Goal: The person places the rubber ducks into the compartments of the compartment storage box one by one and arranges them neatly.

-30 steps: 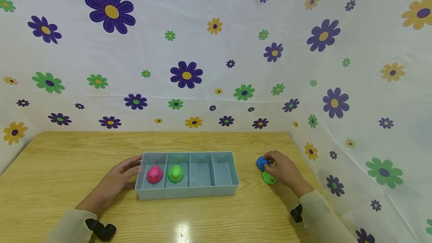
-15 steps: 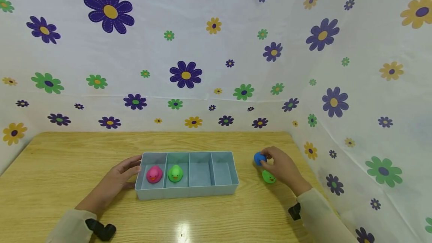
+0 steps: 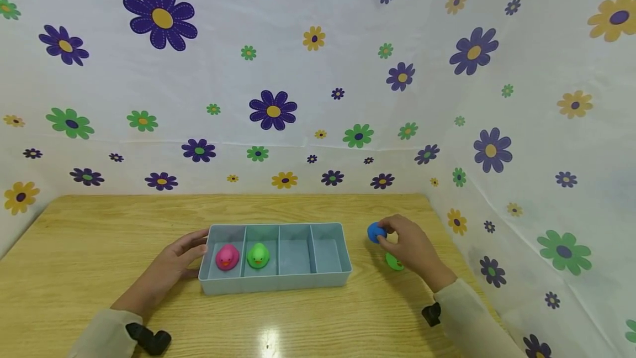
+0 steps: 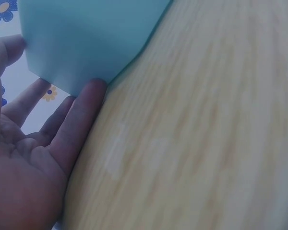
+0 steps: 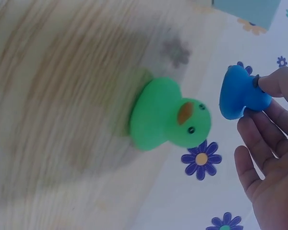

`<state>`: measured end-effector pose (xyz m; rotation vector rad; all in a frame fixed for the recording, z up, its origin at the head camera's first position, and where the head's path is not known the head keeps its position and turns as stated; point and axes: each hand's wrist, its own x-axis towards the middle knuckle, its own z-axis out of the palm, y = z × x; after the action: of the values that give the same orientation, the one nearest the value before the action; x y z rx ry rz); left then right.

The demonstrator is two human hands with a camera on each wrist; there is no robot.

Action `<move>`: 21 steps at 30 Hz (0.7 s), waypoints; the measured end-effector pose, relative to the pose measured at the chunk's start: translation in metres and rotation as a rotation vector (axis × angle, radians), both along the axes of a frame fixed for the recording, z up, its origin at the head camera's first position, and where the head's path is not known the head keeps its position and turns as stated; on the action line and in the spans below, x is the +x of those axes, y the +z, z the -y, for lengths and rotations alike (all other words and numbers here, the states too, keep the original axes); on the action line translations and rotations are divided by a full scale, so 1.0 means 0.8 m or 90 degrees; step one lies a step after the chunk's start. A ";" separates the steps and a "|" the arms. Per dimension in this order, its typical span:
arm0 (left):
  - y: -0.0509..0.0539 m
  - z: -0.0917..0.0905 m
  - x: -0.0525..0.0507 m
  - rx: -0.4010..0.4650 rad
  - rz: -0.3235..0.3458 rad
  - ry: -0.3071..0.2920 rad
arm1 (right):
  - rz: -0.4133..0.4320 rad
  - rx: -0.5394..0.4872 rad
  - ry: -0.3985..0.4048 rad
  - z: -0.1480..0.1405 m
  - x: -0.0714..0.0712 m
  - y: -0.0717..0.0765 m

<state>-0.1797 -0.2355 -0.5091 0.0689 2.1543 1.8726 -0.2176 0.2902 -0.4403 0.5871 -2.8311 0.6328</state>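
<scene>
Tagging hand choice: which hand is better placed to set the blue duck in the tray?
Likely the right hand: it pinches the blue duck beyond the right end of the tray, while the left hand touches the opposite end.

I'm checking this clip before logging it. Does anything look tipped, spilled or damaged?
Nothing stands out. The tray sits flat on the table, its pink duck and green duck upright in separate compartments. The loose green duck stands upright; the right hand holds the blue duck. No spill or damage shows.
</scene>
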 end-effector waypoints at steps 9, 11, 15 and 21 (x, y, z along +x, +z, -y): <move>0.000 0.001 0.002 -0.003 -0.005 0.001 | -0.009 0.017 0.016 0.020 0.005 0.016; -0.001 0.001 0.002 -0.004 -0.006 -0.001 | -0.013 0.018 0.022 0.025 0.005 0.020; -0.001 0.002 0.001 -0.002 -0.008 -0.001 | -0.028 0.020 0.035 0.035 0.006 0.028; 0.000 0.001 0.001 -0.005 -0.007 -0.002 | -0.044 0.002 0.052 0.049 0.008 0.037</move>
<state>-0.1793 -0.2362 -0.5090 0.0800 2.1676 1.8665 -0.2111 0.2508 -0.4106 0.7152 -2.7567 0.6095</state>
